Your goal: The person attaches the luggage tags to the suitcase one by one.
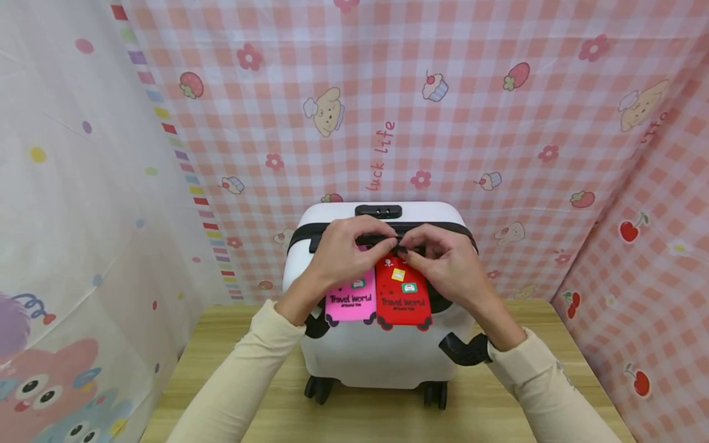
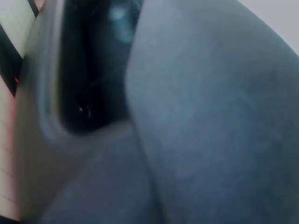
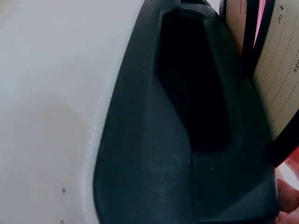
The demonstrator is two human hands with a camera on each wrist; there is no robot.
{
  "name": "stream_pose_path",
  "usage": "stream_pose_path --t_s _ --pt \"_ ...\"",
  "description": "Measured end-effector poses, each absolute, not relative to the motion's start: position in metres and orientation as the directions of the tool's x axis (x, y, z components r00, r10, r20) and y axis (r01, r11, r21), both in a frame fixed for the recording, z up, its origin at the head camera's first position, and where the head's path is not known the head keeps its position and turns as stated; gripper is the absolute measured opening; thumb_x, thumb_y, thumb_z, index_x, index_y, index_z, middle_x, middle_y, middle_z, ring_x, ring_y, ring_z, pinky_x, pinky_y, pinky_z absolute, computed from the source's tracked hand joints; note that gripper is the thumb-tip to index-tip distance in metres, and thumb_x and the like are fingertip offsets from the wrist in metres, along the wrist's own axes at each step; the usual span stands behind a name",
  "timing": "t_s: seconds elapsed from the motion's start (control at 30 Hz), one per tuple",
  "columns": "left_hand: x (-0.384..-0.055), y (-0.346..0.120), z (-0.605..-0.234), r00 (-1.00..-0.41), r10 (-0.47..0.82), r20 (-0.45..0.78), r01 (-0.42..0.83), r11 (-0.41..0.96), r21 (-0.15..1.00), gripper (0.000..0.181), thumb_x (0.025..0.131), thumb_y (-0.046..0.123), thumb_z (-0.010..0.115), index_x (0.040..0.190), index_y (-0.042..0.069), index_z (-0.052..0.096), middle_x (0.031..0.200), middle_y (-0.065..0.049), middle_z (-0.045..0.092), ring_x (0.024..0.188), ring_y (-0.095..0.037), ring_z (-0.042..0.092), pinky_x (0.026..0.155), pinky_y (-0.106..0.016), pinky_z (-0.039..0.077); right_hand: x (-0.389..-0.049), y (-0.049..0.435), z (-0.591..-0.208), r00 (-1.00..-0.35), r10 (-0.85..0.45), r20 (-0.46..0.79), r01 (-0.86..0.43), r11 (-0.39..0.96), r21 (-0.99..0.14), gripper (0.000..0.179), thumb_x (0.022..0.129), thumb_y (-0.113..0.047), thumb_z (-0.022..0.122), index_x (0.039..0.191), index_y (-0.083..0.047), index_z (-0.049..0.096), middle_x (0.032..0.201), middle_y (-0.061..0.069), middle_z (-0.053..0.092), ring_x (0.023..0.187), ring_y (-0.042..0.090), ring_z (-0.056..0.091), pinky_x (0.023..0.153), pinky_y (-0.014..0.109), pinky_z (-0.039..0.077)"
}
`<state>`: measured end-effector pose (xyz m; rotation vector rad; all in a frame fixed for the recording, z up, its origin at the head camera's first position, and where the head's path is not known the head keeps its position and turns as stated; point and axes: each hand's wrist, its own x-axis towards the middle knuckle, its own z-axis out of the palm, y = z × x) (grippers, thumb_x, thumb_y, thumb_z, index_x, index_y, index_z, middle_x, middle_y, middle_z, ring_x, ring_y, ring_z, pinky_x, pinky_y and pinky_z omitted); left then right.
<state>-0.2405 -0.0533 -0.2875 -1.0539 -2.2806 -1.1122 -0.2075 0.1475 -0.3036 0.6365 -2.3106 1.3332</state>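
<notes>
A white suitcase (image 1: 382, 363) stands upright with two luggage tags hanging at its black handle. The pink luggage tag (image 1: 351, 301) hangs on the left, overlapped at the top by my left hand (image 1: 351, 255). Beside it is the red luggage tag (image 1: 404, 303), in front of the suitcase. Both hands meet above the red tag, thumbs and forefingers pinching its small black strap (image 1: 400, 248). My right hand (image 1: 451, 264) covers the tag's upper right corner. In the right wrist view, the dark handle (image 3: 145, 177) fills the middle, with a lined card (image 3: 282, 70) behind it.
The suitcase is on a wood-grain table (image 1: 232, 381), its black wheels (image 1: 318, 389) on the surface. A combination lock (image 1: 378, 211) sits on its top. A pink checked cloth (image 1: 471, 141) hangs behind, and a white patterned cloth (image 1: 111, 203) on the left.
</notes>
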Motion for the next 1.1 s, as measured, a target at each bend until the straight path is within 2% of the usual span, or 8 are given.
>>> stream_pose_path --t_s 0.33,0.5,0.73,1.1 --pt "-0.2398 -0.0529 -0.2873 -0.666 0.470 0.579 0.746 0.430 0.509 0.015 0.091 0.021 0.070 0.101 0.012 0.076 0.101 0.000 0.073 0.099 -0.012 0.066 0.094 -0.031 0.049 -0.2068 0.1485 -0.3045 -0.811 -0.179 0.558 -0.571 0.452 -0.685 0.012 0.087 -0.004 0.074 0.095 -0.012 0.073 0.079 -0.001 0.068 0.054 0.015 0.044 0.050 0.023 0.037" --pt "-0.2402 -0.0533 -0.2876 -0.677 0.469 0.567 0.736 0.446 0.510 0.015 0.091 0.022 0.069 0.101 0.013 0.076 0.102 0.001 0.073 0.100 -0.013 0.065 0.094 -0.032 0.048 -0.2067 0.1482 -0.3046 -0.802 -0.183 0.568 -0.582 0.451 -0.676 0.012 0.087 -0.003 0.074 0.095 -0.013 0.074 0.073 0.000 0.063 0.053 0.015 0.043 0.049 0.024 0.036" --pt "-0.2396 -0.0527 -0.2872 -0.699 0.462 0.546 0.714 0.501 0.490 0.015 0.092 0.022 0.068 0.102 0.013 0.075 0.104 0.001 0.073 0.102 -0.014 0.065 0.095 -0.034 0.048 -0.2075 0.1480 -0.3059 -0.758 -0.187 0.625 -0.628 0.469 -0.621 0.010 0.084 -0.003 0.076 0.091 -0.011 0.077 0.088 -0.001 0.061 0.057 0.013 0.043 0.051 0.023 0.036" --pt "-0.2365 -0.0488 -0.2837 -0.724 0.432 0.538 0.683 0.559 0.471 0.013 0.092 0.023 0.068 0.099 0.015 0.075 0.101 0.003 0.074 0.099 -0.013 0.067 0.089 -0.034 0.049 -0.2089 0.1498 -0.3098 -0.688 -0.197 0.698 -0.705 0.409 -0.580 0.012 0.082 0.002 0.077 0.089 -0.008 0.079 0.091 0.001 0.060 0.060 0.011 0.044 0.054 0.020 0.038"
